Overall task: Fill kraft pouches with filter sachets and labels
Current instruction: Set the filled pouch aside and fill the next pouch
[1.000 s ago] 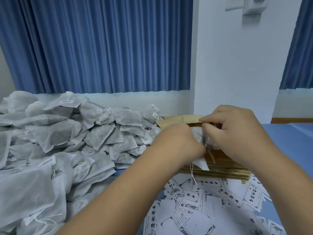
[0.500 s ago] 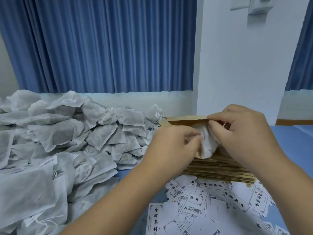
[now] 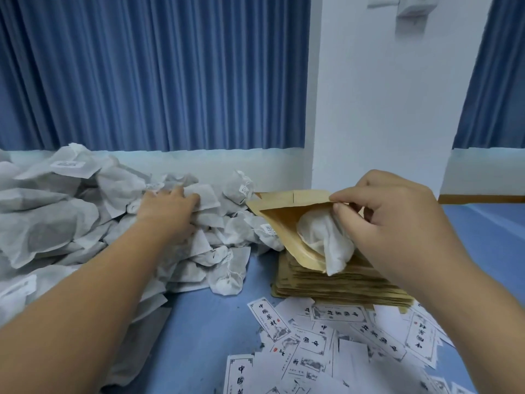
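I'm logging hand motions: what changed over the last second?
The left hand released the white sachet, now partly inside the brown kraft pouch, and swung left onto the heap of white filter sachets. The right hand still pinches the pouch rim; the pouch stack and printed paper labels stayed.
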The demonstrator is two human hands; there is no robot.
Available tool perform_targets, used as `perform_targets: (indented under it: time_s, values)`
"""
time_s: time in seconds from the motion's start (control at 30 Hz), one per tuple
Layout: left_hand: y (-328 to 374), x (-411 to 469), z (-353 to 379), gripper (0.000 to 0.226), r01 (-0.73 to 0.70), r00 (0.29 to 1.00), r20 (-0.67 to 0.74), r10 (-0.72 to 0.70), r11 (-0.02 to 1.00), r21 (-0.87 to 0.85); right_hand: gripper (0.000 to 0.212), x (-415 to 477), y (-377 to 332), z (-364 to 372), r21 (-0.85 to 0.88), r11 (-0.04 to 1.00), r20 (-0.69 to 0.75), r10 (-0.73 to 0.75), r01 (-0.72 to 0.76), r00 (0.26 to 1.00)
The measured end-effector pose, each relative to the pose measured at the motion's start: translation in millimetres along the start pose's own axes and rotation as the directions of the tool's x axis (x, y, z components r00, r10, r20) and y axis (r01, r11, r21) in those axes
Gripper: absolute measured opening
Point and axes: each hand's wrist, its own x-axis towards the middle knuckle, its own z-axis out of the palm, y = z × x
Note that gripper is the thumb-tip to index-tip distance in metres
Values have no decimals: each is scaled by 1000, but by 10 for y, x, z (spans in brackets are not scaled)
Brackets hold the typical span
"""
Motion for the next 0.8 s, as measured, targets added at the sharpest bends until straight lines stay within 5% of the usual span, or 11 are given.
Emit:
perform_targets:
  time_s: [0.23, 0.43, 0.53, 0.63, 0.8]
  values:
    - [72, -6, 144, 42, 37, 985, -169, -21, 995, 91, 17, -6, 7, -18, -13, 1000, 17, -8, 8, 1000]
    - [53, -105, 75, 28, -55, 953, -288, 98, 987, 153, 17, 5, 3, -36, -13, 1000, 24, -13, 14, 1000]
    - [6, -249, -72, 16, -114, 915, -397, 76, 991, -72, 17, 11, 6, -50, -16, 1000, 25, -1, 1, 1000]
    - [10, -573, -265, 16, -291, 839, -544, 15, 858, -424, 17, 20, 5, -67, -13, 1000, 45, 24, -23, 999]
    - [171, -1251, -615, 23, -569, 690, -723, 37, 646, -509, 19, 26, -20, -85, -4, 998, 69, 59, -59, 996]
